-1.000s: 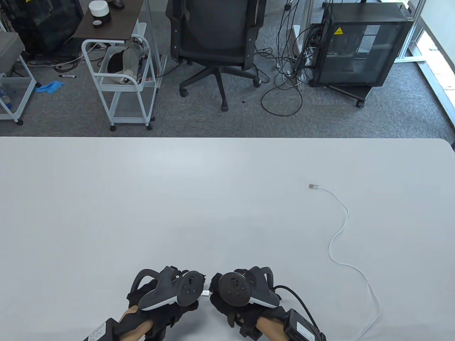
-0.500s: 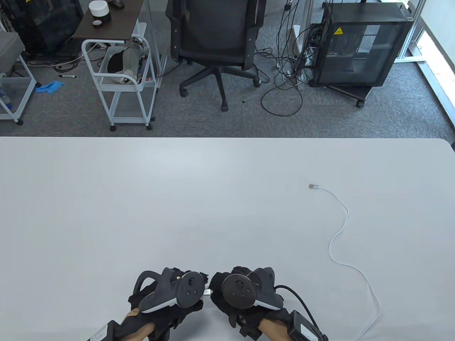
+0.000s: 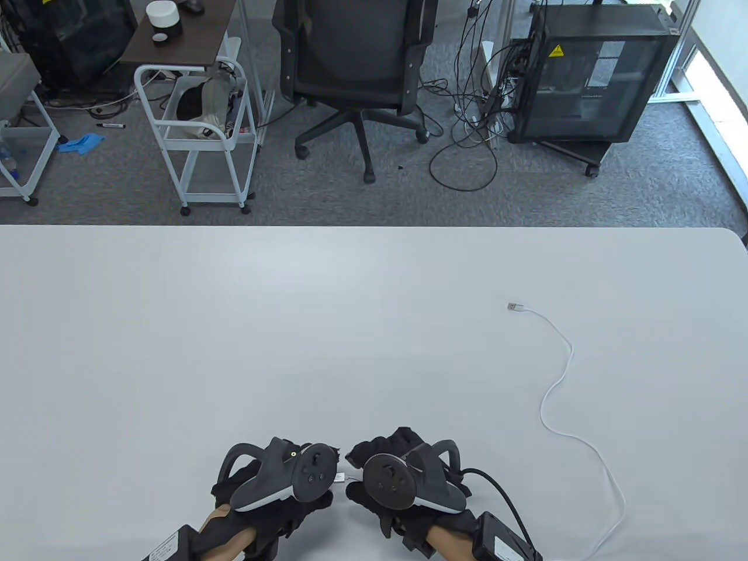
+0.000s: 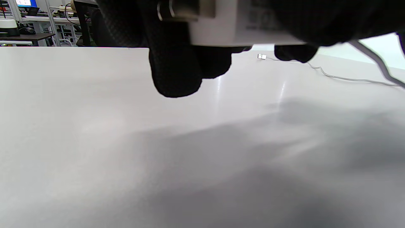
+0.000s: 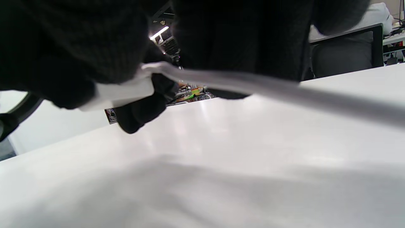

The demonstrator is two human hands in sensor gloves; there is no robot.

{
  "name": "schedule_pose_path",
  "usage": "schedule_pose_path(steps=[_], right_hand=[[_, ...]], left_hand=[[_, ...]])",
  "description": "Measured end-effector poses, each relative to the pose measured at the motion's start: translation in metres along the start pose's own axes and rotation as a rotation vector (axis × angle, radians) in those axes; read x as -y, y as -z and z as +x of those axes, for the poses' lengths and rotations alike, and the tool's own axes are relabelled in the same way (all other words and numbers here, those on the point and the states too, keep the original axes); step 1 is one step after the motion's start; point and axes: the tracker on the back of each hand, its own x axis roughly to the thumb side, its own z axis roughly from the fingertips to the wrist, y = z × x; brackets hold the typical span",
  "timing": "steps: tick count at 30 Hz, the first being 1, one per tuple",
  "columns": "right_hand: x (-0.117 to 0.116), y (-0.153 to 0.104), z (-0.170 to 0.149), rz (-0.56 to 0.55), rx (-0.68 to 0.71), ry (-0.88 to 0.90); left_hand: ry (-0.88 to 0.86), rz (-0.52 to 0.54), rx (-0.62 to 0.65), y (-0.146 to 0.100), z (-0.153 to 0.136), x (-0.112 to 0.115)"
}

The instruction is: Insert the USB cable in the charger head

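My left hand (image 3: 332, 457) holds the white charger head (image 4: 240, 28) just above the table's near edge; my fingers (image 4: 175, 72) wrap under it. My right hand (image 3: 357, 454) pinches the white USB plug (image 5: 123, 91) of the cable (image 5: 253, 85). The two hands meet tip to tip, and a short bit of the plug (image 3: 340, 477) shows between them. In the left wrist view the metal plug tip (image 4: 180, 8) sits at the charger's end; how deep it is I cannot tell. The cable (image 3: 555, 409) trails right across the table to its free plug (image 3: 514, 307).
The white table (image 3: 234, 327) stretches far ahead of both hands. The loose cable snakes over its right part and runs off the near edge (image 3: 602, 540). Beyond the far edge stand an office chair (image 3: 356, 64), a white cart (image 3: 198, 134) and a black cabinet (image 3: 590, 76).
My right hand has rolled and edged left toward the left hand, its knuckles rising. The left hand has barely moved. The loose cable lies as before.
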Motion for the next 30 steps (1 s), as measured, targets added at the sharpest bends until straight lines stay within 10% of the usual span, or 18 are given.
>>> schedule_pose_path(steps=[14, 30], right_hand=[[0.003, 0.000, -0.005, 0.046, -0.008, 0.008], [0.041, -0.024, -0.138, -0.012, -0.462, -0.103]], left_hand=[[-0.004, 0.001, 0.003, -0.001, 0.000, -0.003], [0.028, 0.004, -0.041, -0.001, -0.004, -0.003]])
